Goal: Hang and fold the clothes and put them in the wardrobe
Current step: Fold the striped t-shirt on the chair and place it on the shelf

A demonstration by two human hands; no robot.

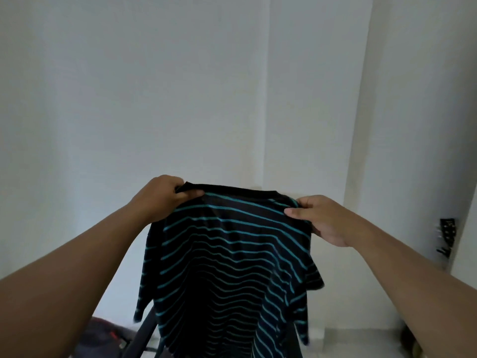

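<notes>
Up front, the left hand (161,193) and right hand (318,219) each pinch a shoulder of the black striped shirt (227,267), holding it up; beyond the shirt stands the white wall (180,86)

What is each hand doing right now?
Left hand: closed, gripping one shoulder of the black knit shirt with teal stripes.
Right hand: closed, pinching the shirt's other shoulder.

head cam, fwd-down, close to shirt (227,254)
</notes>
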